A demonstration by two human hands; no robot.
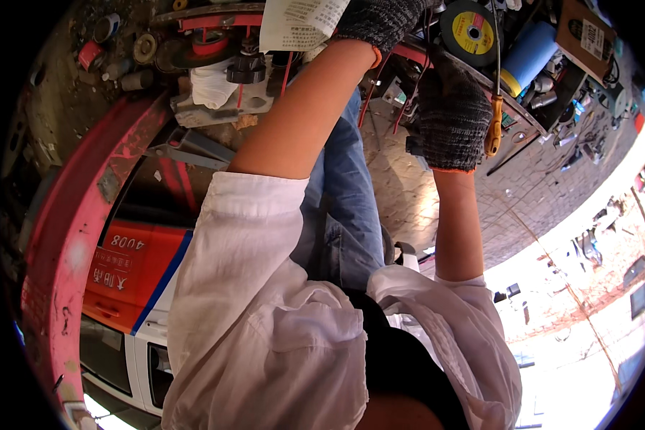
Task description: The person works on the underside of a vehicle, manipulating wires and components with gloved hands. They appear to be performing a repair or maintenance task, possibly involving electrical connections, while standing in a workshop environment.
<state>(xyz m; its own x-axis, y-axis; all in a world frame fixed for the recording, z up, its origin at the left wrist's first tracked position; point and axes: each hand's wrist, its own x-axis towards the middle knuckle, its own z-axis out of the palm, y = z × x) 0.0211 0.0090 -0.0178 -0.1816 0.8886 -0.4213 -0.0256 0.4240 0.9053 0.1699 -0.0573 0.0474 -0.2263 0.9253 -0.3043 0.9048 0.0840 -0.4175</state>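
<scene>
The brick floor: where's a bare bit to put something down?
Bare paving shows between the jeans and the right forearm, with another patch just right of that forearm. It's crowded around the right hand: a yellow-labelled disc, a blue roll and an orange-handled tool are close by. Round bits clutter the upper left.

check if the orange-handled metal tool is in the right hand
Out: the orange handle shows uncovered beside the dark-gloved right hand, not inside its grip.
</scene>
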